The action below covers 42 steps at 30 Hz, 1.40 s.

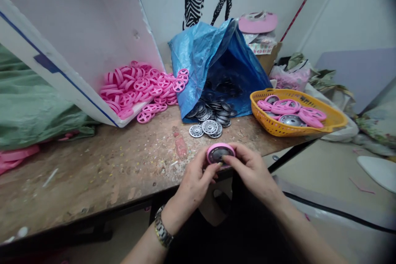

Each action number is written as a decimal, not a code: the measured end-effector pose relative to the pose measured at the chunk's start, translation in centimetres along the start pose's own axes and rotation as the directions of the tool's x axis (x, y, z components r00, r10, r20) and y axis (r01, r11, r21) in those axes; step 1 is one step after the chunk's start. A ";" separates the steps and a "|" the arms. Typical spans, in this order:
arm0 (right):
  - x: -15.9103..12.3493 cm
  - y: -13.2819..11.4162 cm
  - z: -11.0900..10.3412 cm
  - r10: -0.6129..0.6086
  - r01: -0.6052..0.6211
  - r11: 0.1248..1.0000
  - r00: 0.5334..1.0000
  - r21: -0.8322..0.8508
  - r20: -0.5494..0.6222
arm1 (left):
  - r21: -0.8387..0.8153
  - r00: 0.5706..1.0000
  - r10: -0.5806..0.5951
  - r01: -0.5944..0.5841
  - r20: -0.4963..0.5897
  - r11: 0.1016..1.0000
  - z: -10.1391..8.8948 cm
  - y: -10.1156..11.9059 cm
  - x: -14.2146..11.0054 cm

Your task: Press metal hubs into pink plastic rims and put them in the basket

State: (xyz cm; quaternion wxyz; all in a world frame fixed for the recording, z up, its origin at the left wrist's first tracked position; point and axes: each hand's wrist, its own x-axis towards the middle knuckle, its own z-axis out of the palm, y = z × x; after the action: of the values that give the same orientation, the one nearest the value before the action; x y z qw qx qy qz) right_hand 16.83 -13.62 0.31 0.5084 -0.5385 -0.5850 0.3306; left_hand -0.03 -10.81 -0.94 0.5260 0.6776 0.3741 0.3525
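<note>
Pink-rimmed wheel: sitting on the near side of the blue bag, by the table edge, w/ a grey disc showing inside the rim.
L hand: gripping the wheel's L side, thumb pressing near the lower rim, fingers closing narrow.
R hand: holding the R side, thumb resting on the disc face, fingers curling round the rim.
Watch: circling the L wrist.
Grey discs: lying in the bag's mouth & out in front, overlapping.
Pink spoked wheels: heaping up L of bag, a few touching it.
White box: standing tilted, L of bag.
Yellow basket: sitting R of bag, holding pink wheels + grey discs.
Pink cap: resting behind bag, to its R.
</note>
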 end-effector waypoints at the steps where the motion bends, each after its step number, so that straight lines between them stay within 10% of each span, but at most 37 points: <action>1: 0.5 -0.2 -1.2 -0.051 0.047 0.995 0.998 -0.092 -0.036 | 0.072 1.000 0.028 -0.027 -0.005 0.997 -0.2 0.0 0.2; 4: 2.3 -1.2 -6.4 -0.289 0.154 0.853 0.935 -0.499 -0.206 | 0.293 0.989 0.133 -0.110 -0.061 0.950 -1.4 -0.4 0.7; 7: 4.7 -1.5 -12.7 -0.481 0.019 0.522 0.832 -0.852 -0.276 | 0.418 0.973 0.207 -0.146 -0.103 0.897 -2.9 -1.0 1.0; 12: 7.5 0.3 -18.0 -0.489 -0.163 0.291 0.822 -0.943 -0.293 | 0.493 0.964 0.228 -0.134 -0.135 0.860 -4.2 -1.6 0.8; 19: 7.9 1.5 -7.7 -0.513 0.315 0.527 0.859 -0.789 0.000 | 0.499 0.955 0.258 -0.155 -0.143 0.853 -3.8 -1.6 0.9; 25: 8.8 2.8 1.0 -0.294 0.306 0.457 0.938 -0.836 0.182 | 0.477 0.955 0.265 -0.171 -0.137 0.862 -3.6 -1.5 0.8; 34: 10.0 4.5 1.5 -0.277 0.331 0.422 0.934 -0.844 0.228 | 0.463 0.968 0.213 -0.131 -0.129 0.877 -4.1 -1.9 0.8; 42: 8.4 3.7 0.1 -0.430 0.360 0.738 0.903 -0.571 0.014 | 0.732 0.952 0.306 -0.222 0.020 0.644 -6.2 -0.7 5.3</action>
State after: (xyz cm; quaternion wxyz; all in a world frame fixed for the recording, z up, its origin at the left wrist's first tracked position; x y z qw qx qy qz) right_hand 18.64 -4.71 -1.17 0.4201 -0.5455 -0.7252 -0.0037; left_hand -2.99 -3.26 0.03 0.1365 0.8575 0.4071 0.2835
